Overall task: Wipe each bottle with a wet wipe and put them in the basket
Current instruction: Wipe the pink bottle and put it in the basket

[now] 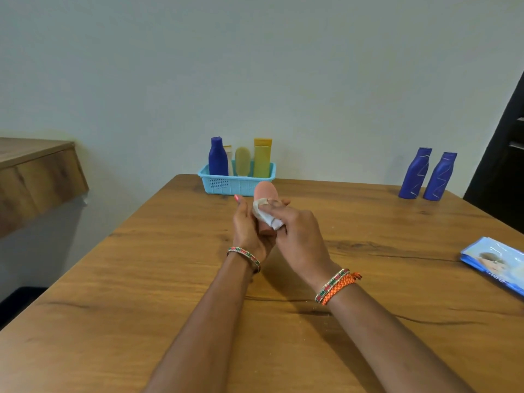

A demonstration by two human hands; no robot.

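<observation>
The left hand (249, 228) grips the pink bottle (265, 191) steady mid-table so the right hand (295, 231), pinching the wipe (266, 215), can rub it; the basket (235, 184) waits at the far edge.

You can read almost nothing here. The blue wipes packet (494, 263) at the right edge of the tabletop (141, 279) carries white letters along its near edge, too blurred and cut off to make out. The bottles in the basket (236, 184) show you no readable labels.
</observation>
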